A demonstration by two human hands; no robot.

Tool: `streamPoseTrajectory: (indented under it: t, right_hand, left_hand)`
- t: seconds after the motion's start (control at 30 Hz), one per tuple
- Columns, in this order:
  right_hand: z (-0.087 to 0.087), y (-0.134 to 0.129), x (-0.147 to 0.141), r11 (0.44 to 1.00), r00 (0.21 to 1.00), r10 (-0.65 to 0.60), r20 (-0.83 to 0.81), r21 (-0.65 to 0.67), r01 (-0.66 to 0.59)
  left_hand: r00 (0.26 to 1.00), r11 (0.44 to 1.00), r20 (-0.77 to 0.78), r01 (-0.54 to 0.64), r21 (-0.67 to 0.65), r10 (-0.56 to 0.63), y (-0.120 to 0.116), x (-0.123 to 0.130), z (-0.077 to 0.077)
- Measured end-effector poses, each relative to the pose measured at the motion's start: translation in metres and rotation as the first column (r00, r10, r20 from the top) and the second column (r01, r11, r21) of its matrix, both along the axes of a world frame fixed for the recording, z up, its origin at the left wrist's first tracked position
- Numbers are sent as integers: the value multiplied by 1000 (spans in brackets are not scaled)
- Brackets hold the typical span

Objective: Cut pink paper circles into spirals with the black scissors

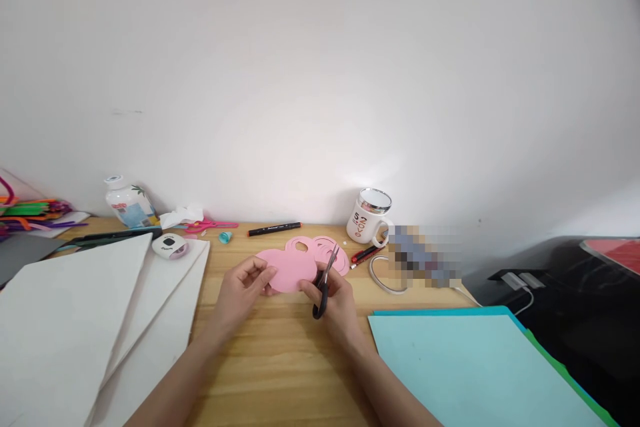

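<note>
A pink paper cutout (291, 271) with a rounded, lobed outline is held up just above the table. My left hand (243, 288) pinches its left edge between thumb and fingers. At the other end, my right hand (342, 303) grips the paper's lower right edge with the thumb. That same hand also holds scissors (323, 297) with black handles, their blades pointing up and away. Behind the cutout lie pink paper scraps (327, 248) with curved cut-out openings, partly covered by it.
A black marker (275, 229) lies behind the scraps, near a white mug (369, 217). White sheets (65, 320) and a correction-tape-like dispenser (170, 246) occupy the left. Light blue sheets (465, 367) are stacked at right. A white bottle (130, 203) and pink scissors (213, 224) sit toward the wall.
</note>
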State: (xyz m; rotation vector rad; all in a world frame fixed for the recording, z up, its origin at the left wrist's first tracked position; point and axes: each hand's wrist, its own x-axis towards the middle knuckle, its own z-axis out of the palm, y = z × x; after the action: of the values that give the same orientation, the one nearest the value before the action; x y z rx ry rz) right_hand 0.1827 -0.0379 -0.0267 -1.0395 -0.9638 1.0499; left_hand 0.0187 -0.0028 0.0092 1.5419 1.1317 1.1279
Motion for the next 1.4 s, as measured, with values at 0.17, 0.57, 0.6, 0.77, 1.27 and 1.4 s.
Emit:
streamPoseTrajectory:
  t: [0.17,0.57,0.6,0.77,1.27,1.4]
  right_hand:
    - [1,-2,0,999,999,-24,22,22,24]
    - [4,-11,-11,938,941,337,35,67,-339]
    - [3,-13,-13,930,932,362,24,60,-363]
    - [3,-20,-20,883,883,469,-32,17,-468]
    - [2,-23,-23,915,916,401,-7,47,-400]
    - [2,-24,-26,915,914,403,-46,58,-400]
  left_hand:
    - [972,973,-118,185,-141,-202,-6,5,-1]
    - [989,962,36,145,-229,-141,-10,4,2]
    - [991,966,48,133,-222,-126,-10,4,3]
    - [992,973,14,123,-195,-122,-12,5,-1]
    - [998,989,-33,43,-140,-48,-20,13,9]
    - [999,993,-20,31,-117,-34,-21,13,9]
